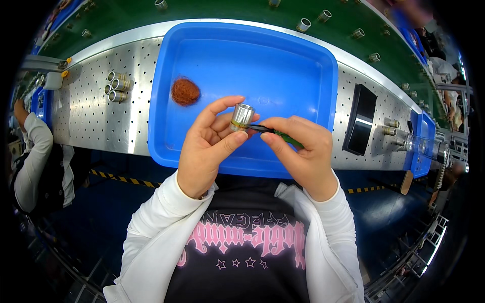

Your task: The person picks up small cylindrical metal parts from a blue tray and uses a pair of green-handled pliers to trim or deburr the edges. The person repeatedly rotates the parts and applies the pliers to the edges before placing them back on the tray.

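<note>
My left hand (209,144) is closed around a short silver metal cylinder (243,114), held upright between fingers and thumb over the near part of a blue tray (262,30). A yellowish band runs round the cylinder's lower end. My right hand (303,149) grips a small hand tool (288,140) with a green handle and a slim dark tip; its exact kind is mostly hidden by my fingers. The dark tip meets the cylinder's lower edge beside the yellowish band. Inside the tray, at the left, lies a tangled reddish-brown ball of fine wire (185,91).
Several similar cylinders (118,84) stand grouped on the perforated metal table (136,108) left of the tray. A black phone-like device (360,120) lies at the right. Beyond runs a green conveyor belt (252,10) with scattered cylinders. Another person's sleeve (35,151) shows at far left.
</note>
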Demonstrator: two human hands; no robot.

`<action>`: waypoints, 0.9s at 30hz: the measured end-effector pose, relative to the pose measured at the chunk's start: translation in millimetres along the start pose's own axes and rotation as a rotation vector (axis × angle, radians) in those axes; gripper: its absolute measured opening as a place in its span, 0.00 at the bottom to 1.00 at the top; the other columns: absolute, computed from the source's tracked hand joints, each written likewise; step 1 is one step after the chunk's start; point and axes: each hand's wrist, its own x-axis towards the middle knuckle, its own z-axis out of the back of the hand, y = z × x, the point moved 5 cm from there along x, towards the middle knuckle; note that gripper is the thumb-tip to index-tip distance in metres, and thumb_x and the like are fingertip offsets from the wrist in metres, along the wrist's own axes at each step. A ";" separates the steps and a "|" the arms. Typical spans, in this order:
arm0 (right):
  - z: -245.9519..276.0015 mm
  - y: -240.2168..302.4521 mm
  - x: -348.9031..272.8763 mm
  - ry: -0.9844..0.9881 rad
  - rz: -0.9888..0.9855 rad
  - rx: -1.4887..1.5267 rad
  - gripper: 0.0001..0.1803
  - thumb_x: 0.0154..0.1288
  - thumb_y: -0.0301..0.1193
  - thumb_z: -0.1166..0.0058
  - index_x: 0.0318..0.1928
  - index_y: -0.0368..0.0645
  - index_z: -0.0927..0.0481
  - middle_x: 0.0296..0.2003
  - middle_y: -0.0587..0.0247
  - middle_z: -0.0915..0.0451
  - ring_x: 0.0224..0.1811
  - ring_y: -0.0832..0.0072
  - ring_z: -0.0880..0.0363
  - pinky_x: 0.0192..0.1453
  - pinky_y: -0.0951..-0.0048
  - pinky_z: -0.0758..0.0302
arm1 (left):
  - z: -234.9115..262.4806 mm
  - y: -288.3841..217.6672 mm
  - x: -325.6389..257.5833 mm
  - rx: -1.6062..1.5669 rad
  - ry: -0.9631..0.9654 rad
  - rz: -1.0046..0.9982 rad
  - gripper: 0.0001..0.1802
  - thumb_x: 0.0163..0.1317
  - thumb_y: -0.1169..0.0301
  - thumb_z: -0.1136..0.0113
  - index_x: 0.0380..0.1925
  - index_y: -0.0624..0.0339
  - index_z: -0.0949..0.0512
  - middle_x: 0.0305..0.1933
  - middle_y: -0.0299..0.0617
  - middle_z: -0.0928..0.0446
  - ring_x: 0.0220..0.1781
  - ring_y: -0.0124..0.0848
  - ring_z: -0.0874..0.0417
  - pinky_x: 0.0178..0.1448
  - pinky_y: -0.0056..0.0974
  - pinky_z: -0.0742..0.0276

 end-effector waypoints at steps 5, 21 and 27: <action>1.4 -1.1 -2.8 0.000 -0.036 0.043 0.10 0.48 0.26 0.37 0.33 0.39 0.20 0.24 0.59 0.21 0.21 0.73 0.24 0.25 0.78 0.30 | 1.6 0.1 -0.9 -0.035 -0.003 -0.004 0.26 0.57 0.80 0.45 0.56 0.63 0.37 0.48 0.50 0.26 0.50 0.32 0.24 0.57 0.34 0.30; 113.5 -104.4 79.6 -0.287 -0.261 -0.071 0.10 0.55 0.28 0.43 0.35 0.34 0.21 0.28 0.64 0.19 0.30 0.82 0.24 0.35 0.83 0.30 | -3.1 -3.8 -0.9 0.319 0.110 0.033 0.22 0.54 0.81 0.44 0.51 0.64 0.31 0.50 0.43 0.31 0.26 0.20 0.25 0.31 0.23 0.29; 135.9 -172.8 115.6 -0.325 -0.323 -0.779 0.15 0.55 0.40 0.46 0.37 0.44 0.20 0.33 0.52 0.20 0.37 0.55 0.23 0.40 0.62 0.27 | -2.2 -5.0 -2.7 0.409 0.125 0.044 0.12 0.56 0.79 0.45 0.42 0.64 0.24 0.37 0.38 0.24 0.17 0.12 0.40 0.21 0.19 0.46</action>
